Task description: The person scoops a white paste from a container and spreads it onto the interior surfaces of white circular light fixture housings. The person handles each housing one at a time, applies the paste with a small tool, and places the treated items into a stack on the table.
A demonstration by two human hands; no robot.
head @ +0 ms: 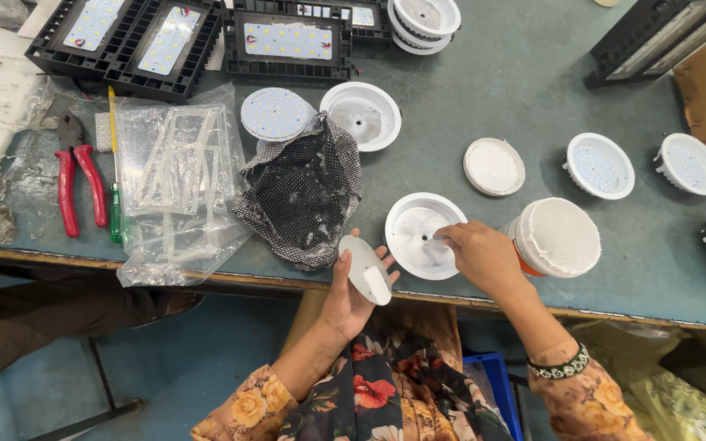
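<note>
While the head camera looks down over a grey-green workbench (533, 90), the left hand (351, 296) is raised palm-up just off the bench's near edge, fingers curled around a thin white round disc (364, 269) held tilted, with a pale dab on its lower part. The right hand (477, 255) reaches forward from a floral sleeve and a beaded wristband (564, 365), its fingertips pinched together at the centre of a white round lamp housing (420, 235) that lies open side up on the bench near the edge; whether anything small sits between those fingertips cannot be told. Just beside this hand, to its right, stands one white tub (556, 238) with an orange side.

Counted across the bench: two open white housings without boards, the one being touched and another (361, 116) farther back; one round LED board (275, 114) beside a crumpled black mesh bag (304, 192); one flat white cover (493, 167); two round lamps with LED boards fitted (600, 166). At the far edge lie four black rectangular LED fixtures (286, 42). On the left sit one clear plastic bag of strips (175, 188), one pair of red-handled pliers (75, 175) and one green-handled screwdriver (115, 204).
</note>
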